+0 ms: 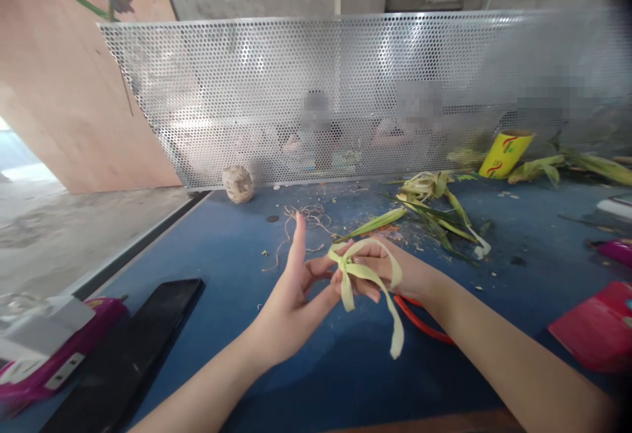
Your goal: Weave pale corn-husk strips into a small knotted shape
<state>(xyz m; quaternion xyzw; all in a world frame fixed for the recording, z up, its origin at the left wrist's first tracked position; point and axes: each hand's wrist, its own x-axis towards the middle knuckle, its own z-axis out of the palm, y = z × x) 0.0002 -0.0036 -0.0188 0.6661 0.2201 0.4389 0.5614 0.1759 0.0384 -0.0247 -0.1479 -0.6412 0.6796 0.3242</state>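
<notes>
A pale green strip, apparently corn husk, tied into a bow (379, 276), is held above the blue table between both hands. My left hand (299, 286) pinches it near the knot, with one digit pointing straight up. From the other side, my right hand (382, 262) grips the bow with bent fingers, partly hidden behind its loops. Two loose tails hang down, the longer one to the right. Under my right wrist shows part of a red curved handle (424, 324); the rest is covered. Tangled thin string (309, 216) lies just beyond my left hand.
Corn husks (434, 206) and scraps lie farther back, near a yellow roll (506, 154). A perforated metal screen (276, 101) bounds the far edge. At left are a black phone (133, 347) and a purple power strip (64, 370); at right, a red box (597, 328).
</notes>
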